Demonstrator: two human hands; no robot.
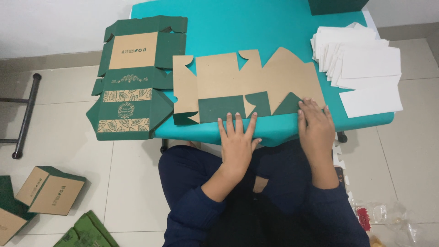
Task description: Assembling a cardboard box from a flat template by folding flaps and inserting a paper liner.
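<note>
— What do the hands have?

— I see my left hand point(236, 139) spread flat, fingers on the near folded green flap of the flat box blank point(247, 87). My right hand point(315, 126) presses flat on its right corner.

— How does the blank lie?

— Brown side up on the teal surface point(256, 27), at its near edge, long axis running left to right. Farther left, printed green blanks point(132, 77); far right, white sheets point(361, 64).

Your dark green box point(337, 6) is cropped by the top edge, the folded box point(9, 219) by the left, carton print too small to read.
</note>
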